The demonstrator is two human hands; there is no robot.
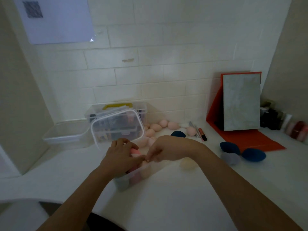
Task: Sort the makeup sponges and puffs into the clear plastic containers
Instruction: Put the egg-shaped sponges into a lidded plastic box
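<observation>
Reaching over the small clear container (pixel 133 178), both hands meet above it. The left hand (pixel 119 158) curls around a pink sponge (pixel 135 151). The right hand (pixel 165 150) seems to pinch a peach sponge (pixel 144 162), but it is blurred. Loose pink sponges (pixel 156 127) lie behind the hands and blue sponges (pixel 253 155) lie at the right.
</observation>
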